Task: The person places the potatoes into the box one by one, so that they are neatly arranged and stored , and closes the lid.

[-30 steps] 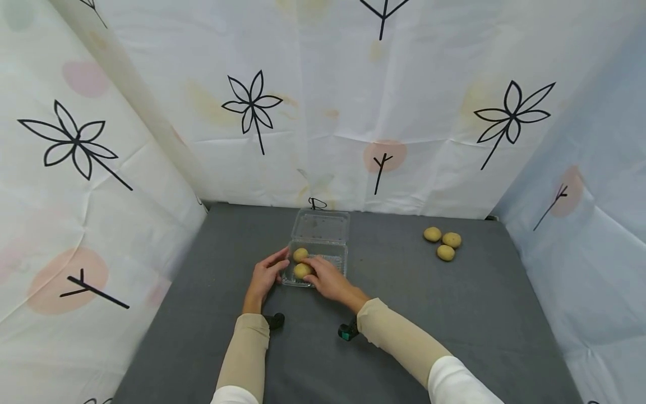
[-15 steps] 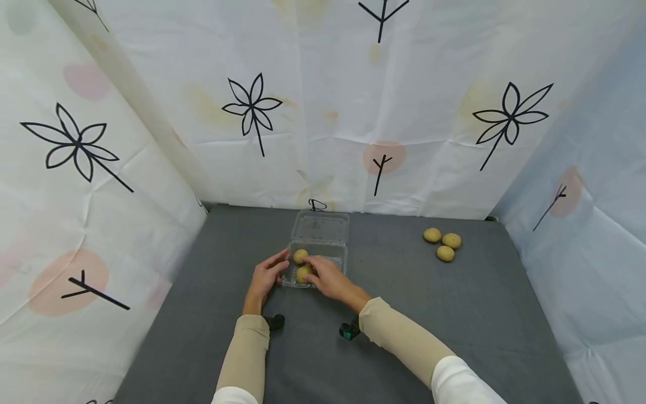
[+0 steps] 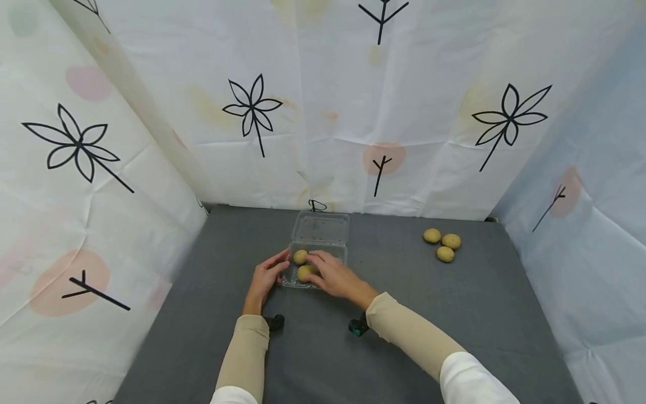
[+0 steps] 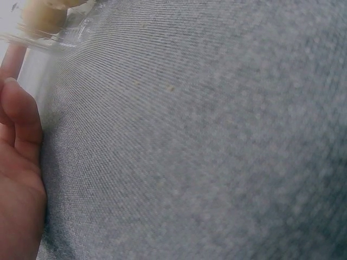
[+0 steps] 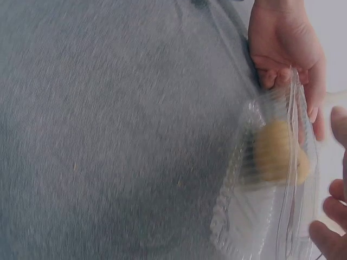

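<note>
A clear plastic clamshell container (image 3: 290,284) sits on the table with its lid (image 3: 320,229) folded back. Inside, along its left part, lie two yellow potatoes, a rear one (image 3: 300,257) and a front one (image 3: 305,274). My left hand (image 3: 264,280) rests against the container's left side, its fingers at the wall. Over the container is my right hand (image 3: 337,277), fingers loosely bent and partly covering the front potato from the head camera. In the right wrist view, the right fingers (image 5: 335,206) hang apart from the potatoes (image 5: 272,151), holding nothing.
Three more potatoes (image 3: 446,241) lie grouped at the back right of the grey table (image 3: 398,314). White patterned cloth (image 3: 323,101) hangs behind the table and along both sides. The lid reaches close to the back cloth.
The front potato has settled slightly rightward inside the container. My right hand has let go of it, and its wrist has shifted right. My left hand stays at the container's side.
</note>
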`<state>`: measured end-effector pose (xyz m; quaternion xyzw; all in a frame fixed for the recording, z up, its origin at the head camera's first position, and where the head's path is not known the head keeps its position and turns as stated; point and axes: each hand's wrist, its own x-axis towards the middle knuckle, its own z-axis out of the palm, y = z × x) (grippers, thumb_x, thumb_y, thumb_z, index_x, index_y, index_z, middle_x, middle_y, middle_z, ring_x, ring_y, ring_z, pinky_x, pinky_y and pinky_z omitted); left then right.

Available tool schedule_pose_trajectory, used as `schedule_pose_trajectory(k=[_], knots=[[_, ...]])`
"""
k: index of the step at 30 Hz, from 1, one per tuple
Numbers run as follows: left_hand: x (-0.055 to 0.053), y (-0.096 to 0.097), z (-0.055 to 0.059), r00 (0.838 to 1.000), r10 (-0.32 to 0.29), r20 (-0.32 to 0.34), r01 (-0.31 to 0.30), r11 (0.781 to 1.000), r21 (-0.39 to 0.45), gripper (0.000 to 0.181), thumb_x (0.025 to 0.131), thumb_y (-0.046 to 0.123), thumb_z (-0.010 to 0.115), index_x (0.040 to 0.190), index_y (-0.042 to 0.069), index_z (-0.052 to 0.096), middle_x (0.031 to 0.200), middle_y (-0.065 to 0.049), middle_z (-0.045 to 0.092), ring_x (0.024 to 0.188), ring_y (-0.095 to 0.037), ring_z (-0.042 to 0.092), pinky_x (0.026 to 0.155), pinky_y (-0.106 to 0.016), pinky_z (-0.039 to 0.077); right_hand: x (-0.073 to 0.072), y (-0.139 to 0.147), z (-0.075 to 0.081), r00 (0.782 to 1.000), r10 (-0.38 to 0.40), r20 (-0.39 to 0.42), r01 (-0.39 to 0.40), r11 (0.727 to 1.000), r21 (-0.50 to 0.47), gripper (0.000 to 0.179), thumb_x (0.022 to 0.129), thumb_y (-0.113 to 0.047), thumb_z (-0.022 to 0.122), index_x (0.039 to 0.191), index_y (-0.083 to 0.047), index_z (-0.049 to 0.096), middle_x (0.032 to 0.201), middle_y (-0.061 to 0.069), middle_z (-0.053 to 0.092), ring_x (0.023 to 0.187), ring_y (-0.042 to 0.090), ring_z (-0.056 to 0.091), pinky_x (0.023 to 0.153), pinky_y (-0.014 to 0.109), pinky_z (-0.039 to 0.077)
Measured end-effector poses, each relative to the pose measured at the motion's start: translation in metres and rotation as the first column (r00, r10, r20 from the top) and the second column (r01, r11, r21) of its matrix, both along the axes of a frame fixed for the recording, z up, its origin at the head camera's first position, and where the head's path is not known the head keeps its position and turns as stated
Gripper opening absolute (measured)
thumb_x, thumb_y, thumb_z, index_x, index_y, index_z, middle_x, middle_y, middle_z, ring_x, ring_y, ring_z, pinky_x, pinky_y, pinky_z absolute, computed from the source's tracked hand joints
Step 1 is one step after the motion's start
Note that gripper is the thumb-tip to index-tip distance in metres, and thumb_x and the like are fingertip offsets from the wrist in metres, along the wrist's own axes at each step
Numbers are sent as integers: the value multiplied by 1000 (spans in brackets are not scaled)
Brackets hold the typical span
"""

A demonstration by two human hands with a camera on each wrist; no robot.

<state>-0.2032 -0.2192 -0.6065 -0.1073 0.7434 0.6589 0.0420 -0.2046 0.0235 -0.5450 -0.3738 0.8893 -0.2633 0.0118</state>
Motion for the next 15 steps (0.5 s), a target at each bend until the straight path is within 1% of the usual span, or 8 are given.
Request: schedule_pose_trajectory(k=[4, 9, 15], knots=[[1, 0, -1, 1000, 2, 6, -2, 1000, -7, 43, 95, 26, 74, 137, 25, 67, 137, -9, 68, 57, -9, 45, 58, -22, 46, -1, 4, 1, 997, -20, -74, 24, 998, 60, 61, 101, -41, 63, 150, -8, 50, 158, 17, 45, 145, 36, 46, 114, 52, 43], [2, -1, -1, 1000, -7, 22, 7, 1000, -4, 42, 95, 29, 74, 136, 29, 67, 138, -6, 68, 57, -10, 44, 59, -22, 46, -3, 6, 1, 992, -53, -117, 71, 984, 161, 71, 100, -54, 58, 157, -16, 41, 165, 14, 35, 154, 36, 31, 123, 55, 30], [-1, -2, -1, 999, -5, 45, 4, 1000, 18, 44, 95, 27, 74, 138, 26, 66, 140, -8, 66, 56, -10, 44, 58, -22, 46, -7, 7, -1, 987, -86, -139, 118, 964, 238, 82, 98, -66, 51, 162, -20, 30, 170, 16, 21, 158, 39, 18, 125, 62, 20]])
